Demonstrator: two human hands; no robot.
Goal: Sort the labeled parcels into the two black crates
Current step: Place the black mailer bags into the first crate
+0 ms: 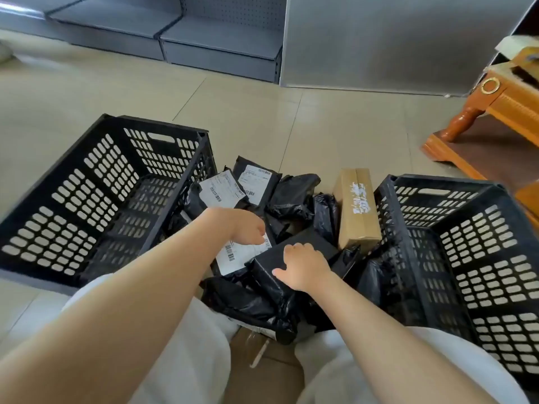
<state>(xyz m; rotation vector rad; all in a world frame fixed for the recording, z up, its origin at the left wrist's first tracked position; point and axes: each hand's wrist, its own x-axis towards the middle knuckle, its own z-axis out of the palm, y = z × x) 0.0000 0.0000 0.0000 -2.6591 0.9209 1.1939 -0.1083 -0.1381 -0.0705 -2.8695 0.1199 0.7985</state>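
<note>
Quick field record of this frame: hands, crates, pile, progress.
left hand: fingers on white label of a black parcel; grip unclear
right hand: fingers curled over edge of black wrapped parcel
left crate: no parcels seen inside
right crate: no parcels seen inside
pile: black bags plus one cardboard box, on floor between crates
progress: nothing sorted yet
</note>
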